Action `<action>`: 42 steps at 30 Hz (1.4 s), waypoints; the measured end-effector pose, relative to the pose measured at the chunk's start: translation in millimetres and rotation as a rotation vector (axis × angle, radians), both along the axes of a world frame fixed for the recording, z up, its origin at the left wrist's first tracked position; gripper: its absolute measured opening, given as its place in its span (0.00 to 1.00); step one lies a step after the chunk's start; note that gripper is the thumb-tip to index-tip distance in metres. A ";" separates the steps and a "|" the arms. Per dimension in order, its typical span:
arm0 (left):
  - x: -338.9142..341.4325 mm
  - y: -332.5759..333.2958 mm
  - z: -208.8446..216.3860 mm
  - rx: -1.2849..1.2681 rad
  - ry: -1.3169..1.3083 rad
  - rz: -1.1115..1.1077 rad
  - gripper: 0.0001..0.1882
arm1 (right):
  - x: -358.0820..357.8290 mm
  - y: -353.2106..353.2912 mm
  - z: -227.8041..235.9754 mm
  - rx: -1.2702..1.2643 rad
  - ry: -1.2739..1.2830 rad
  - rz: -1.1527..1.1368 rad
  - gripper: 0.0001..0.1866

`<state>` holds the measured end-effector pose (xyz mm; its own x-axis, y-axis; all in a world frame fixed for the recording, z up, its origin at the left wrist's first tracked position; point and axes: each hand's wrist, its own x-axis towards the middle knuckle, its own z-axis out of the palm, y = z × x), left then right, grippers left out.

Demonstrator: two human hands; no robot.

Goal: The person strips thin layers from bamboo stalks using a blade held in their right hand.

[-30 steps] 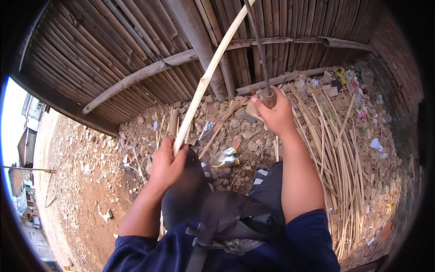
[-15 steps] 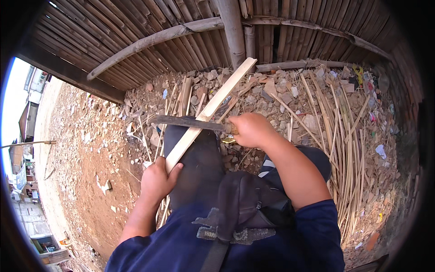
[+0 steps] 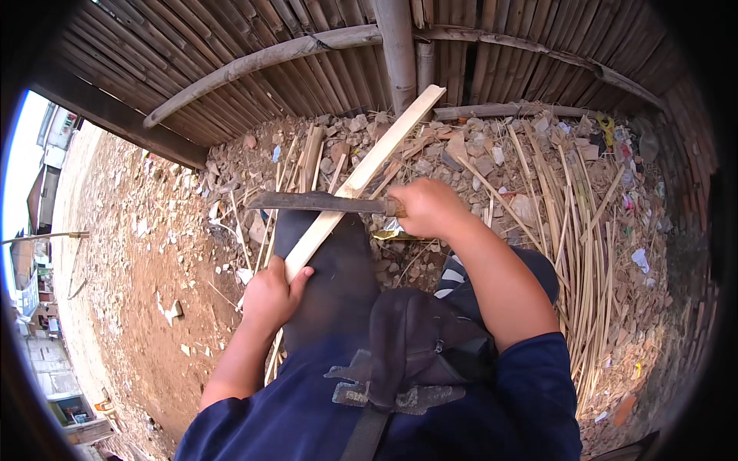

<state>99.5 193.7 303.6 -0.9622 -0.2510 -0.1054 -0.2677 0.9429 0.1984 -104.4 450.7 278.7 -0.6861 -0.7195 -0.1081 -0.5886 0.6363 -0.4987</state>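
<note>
My left hand (image 3: pixel 271 293) is closed round the near end of a pale split bamboo strip (image 3: pixel 388 144), its thumb lying along the strip. The strip slants away to the right across my dark-trousered leg (image 3: pixel 327 265). In my right hand (image 3: pixel 432 208) is the short wooden handle of a machete (image 3: pixel 315 202). Its long dark blade lies across the strip, near the strip's middle, with the tip pointing left. My right fingers are wrapped round the handle.
Many thin bamboo strips (image 3: pixel 588 284) lie in a heap on the right. Broken stones and rubble (image 3: pixel 492 154) cover the ground ahead, before a bamboo slat wall (image 3: pixel 330 77). A black bag (image 3: pixel 419 338) rests at my waist.
The machete has shifted slightly up and left, its blade now lying more level. The strip's far end has moved a little up and right. Both hands keep their hold.
</note>
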 end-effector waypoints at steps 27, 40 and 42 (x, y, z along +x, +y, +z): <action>-4.5 5.9 -1.5 -0.019 0.054 -0.039 0.29 | 6.8 -7.3 1.0 0.091 0.055 0.009 0.12; -11.1 4.9 -0.8 -0.045 0.054 -0.035 0.29 | 7.6 -12.1 -7.1 0.074 0.133 0.079 0.14; -16.3 9.4 1.8 -0.048 0.017 -0.016 0.29 | -14.3 -0.6 -23.1 -0.084 0.046 -0.080 0.13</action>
<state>83.2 203.1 305.4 -0.9677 -0.2402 -0.0771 -0.2497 0.9555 0.1571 -118.7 450.1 255.6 -0.7446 -0.6673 -0.0168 -0.5613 0.6396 -0.5253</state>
